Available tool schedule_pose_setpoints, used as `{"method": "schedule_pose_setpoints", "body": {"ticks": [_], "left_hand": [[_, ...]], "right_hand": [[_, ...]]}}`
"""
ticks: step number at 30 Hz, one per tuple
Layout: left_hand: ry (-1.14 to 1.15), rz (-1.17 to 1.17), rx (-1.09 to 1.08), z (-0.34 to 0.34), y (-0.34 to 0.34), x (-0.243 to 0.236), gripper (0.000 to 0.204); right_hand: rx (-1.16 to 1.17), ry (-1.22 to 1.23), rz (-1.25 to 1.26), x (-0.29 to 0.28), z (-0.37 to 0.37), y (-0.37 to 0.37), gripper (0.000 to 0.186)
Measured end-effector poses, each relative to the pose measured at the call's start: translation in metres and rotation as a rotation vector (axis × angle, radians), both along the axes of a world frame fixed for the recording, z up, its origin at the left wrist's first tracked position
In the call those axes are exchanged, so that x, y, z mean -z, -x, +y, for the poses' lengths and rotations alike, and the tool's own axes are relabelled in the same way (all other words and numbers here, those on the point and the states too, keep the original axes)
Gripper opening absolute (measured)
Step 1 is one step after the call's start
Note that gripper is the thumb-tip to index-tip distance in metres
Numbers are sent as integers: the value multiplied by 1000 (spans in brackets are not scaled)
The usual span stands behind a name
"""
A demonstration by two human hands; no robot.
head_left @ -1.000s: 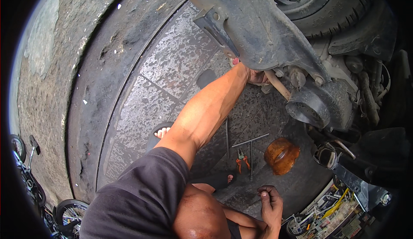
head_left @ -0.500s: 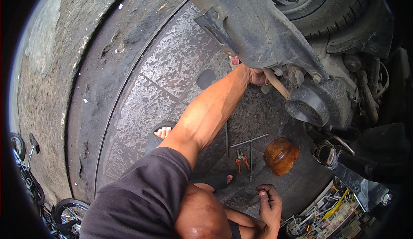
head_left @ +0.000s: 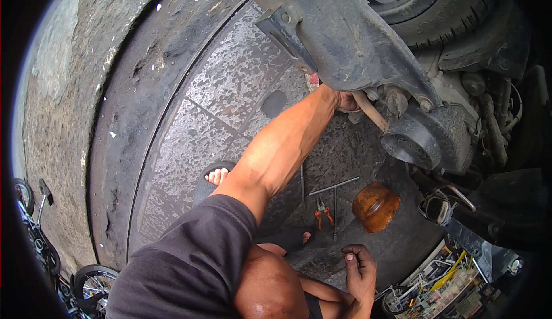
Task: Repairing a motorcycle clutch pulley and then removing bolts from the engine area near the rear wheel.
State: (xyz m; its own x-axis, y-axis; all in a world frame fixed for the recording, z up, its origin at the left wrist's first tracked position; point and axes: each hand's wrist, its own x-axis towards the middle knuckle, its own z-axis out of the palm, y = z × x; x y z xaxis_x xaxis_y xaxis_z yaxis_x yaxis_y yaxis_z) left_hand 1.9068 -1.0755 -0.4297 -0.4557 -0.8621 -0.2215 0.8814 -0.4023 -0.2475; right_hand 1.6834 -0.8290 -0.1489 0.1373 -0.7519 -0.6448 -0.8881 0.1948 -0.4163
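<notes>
My left arm reaches up to a scuffed metal guard. My left hand is partly behind its lower edge, beside a pale rod and a bolt; its fingers are mostly hidden. A small red object shows just above my wrist. My right hand is low by my bent knee, fingers curled against the thumb; whatever is in them, if anything, I cannot make out. Above it on the floor lie orange-handled pliers, a T-shaped wrench, a straight bar and a rusty orange metal piece.
A tyre and greasy mechanical parts with a cylindrical housing fill the upper right. My sandalled foot rests on worn floor tiles. Motorbikes stand at the lower left; cluttered items sit at the lower right.
My left hand shifts very slightly right behind the guard over the last second. My right hand and the items on the floor stay where they were.
</notes>
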Motion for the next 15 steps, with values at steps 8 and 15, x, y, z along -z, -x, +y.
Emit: {"method": "schedule_pose_setpoints", "body": {"ticks": [8,15], "left_hand": [[-292,-31,-89,9,-7,-24,29],[-174,-70,-85,7,-7,-7,35]], "right_hand": [[-19,-14,33,1,-10,2,18],[-19,-42,15,7,-10,-3,21]]}}
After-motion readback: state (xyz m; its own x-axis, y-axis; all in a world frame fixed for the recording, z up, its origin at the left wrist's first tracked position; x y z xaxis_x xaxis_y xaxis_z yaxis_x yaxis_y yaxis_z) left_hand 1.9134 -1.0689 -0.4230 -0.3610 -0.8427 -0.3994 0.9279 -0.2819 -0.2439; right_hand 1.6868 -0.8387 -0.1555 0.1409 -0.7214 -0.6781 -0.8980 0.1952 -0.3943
